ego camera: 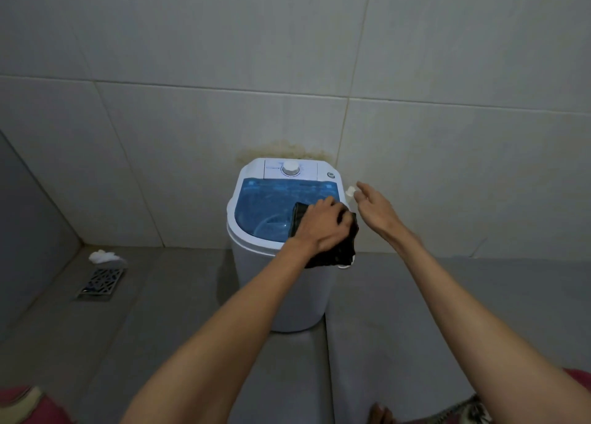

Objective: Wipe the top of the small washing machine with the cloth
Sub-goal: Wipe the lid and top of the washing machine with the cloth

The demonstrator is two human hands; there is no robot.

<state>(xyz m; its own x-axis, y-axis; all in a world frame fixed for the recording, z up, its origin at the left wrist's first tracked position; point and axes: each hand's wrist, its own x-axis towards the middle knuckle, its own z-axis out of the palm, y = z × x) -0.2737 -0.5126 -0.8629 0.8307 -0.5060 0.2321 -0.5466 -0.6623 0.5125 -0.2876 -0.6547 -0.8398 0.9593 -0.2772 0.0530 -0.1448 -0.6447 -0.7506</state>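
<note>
Wiping is underway on the small white washing machine (281, 289) with its translucent blue lid (265, 206).

The left hand (323, 228) is pressing one dark folded cloth (343, 247) onto the lid's near right corner; the right hand (372, 201), empty with fingers spread, is hovering just beside the machine. Judging by this, the lid's left side and the single white dial (291, 168) behind it are probably awaiting wiping.

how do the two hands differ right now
The left hand lies palm down on the dark cloth, pressing it on the blue lid of the washing machine; the right hand holds nothing. The left sits over the machine's top; the right is off its right side, fingers loosely spread. Both arms are bare and reach forward.
</note>
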